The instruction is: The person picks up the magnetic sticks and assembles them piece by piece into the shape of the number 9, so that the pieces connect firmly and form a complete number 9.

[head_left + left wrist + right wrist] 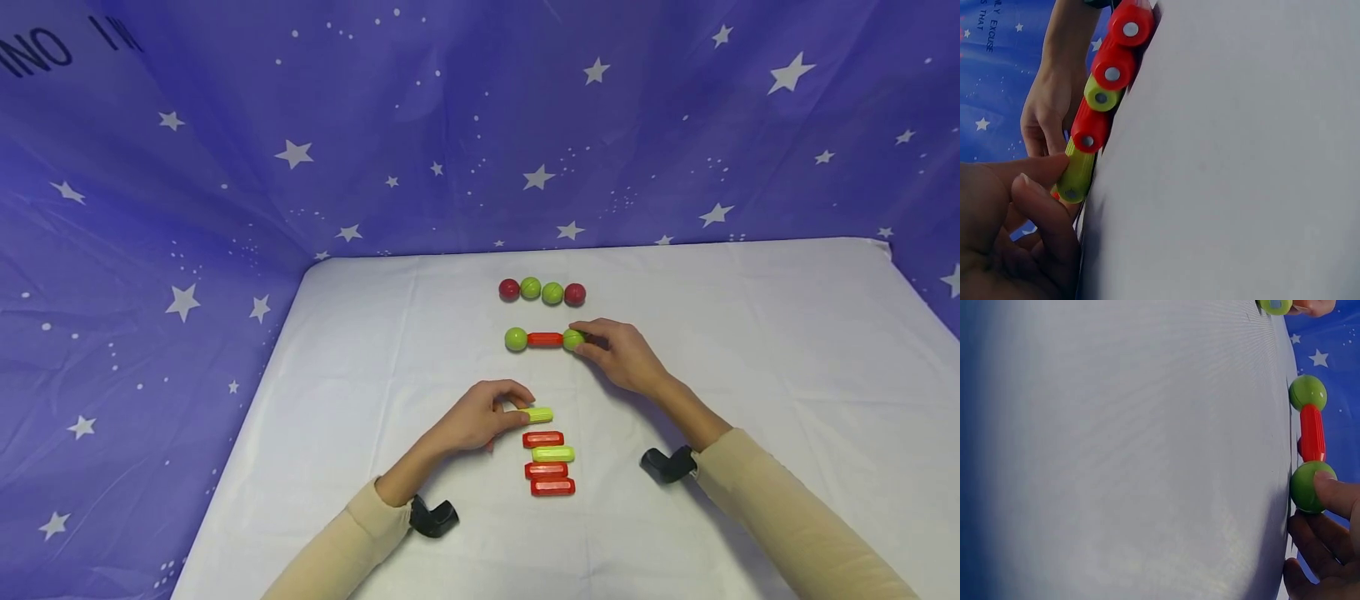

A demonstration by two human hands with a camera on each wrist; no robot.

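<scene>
My left hand (480,414) pinches a yellow-green rod (540,414) between thumb and fingers, at the far end of a column of rods. Below it lie a red rod (543,439), another yellow-green rod (553,454) and two more red rods (552,487). Round grey discs show in the rod ends in the left wrist view. Farther back, my right hand (622,354) grips a green ball (1307,487) by thumb and fingers. That ball sits at the right end of a red rod (545,339), with a second green ball (516,339) at the left end.
Behind the dumbbell shape, a dark red ball (509,290), two green balls (552,292) and another dark red ball (575,294) line up side by side. White cloth (390,350) covers the table. A blue star-printed curtain (450,125) hangs behind and at the sides.
</scene>
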